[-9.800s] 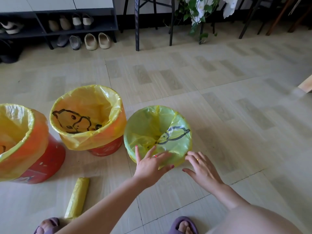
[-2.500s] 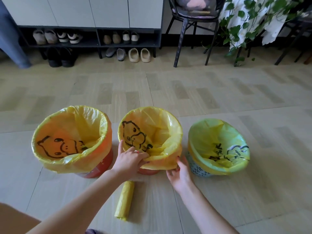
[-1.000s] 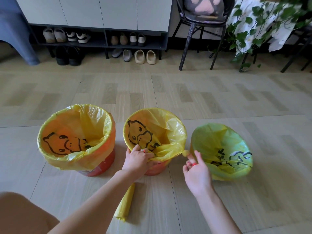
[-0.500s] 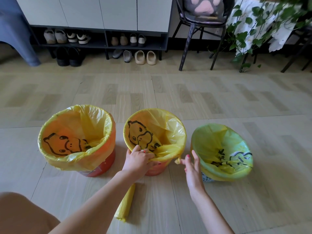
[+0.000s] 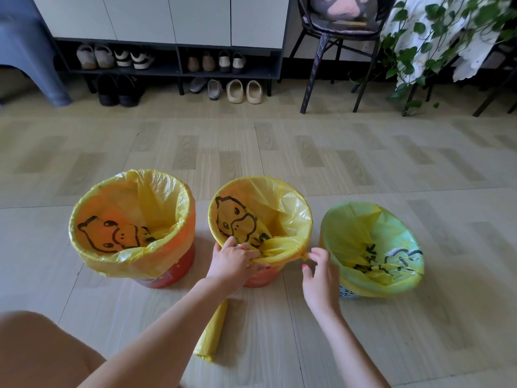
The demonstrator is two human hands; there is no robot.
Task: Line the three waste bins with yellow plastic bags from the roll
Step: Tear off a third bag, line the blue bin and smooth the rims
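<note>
Three waste bins stand in a row on the floor, each with a yellow bag folded over its rim: a red left bin (image 5: 167,273), a red middle bin (image 5: 261,277) and a white patterned right bin (image 5: 347,292). My left hand (image 5: 233,261) grips the gathered bag edge (image 5: 279,252) at the middle bin's near rim. My right hand (image 5: 319,268) pinches a small twisted tip of that same bag edge just right of the rim. The yellow bag roll (image 5: 212,331) lies on the floor under my left forearm.
A shoe rack (image 5: 173,71) with several pairs of shoes lines the back wall. A black chair (image 5: 335,51) and a trailing green plant (image 5: 419,51) stand at the back right. A grey stool leg (image 5: 33,60) is at the far left. My knee (image 5: 36,351) shows bottom left.
My right hand has closed its fingers on the twisted bag tip at the middle bin's rim. My left hand has kept its grip on the gathered edge.
</note>
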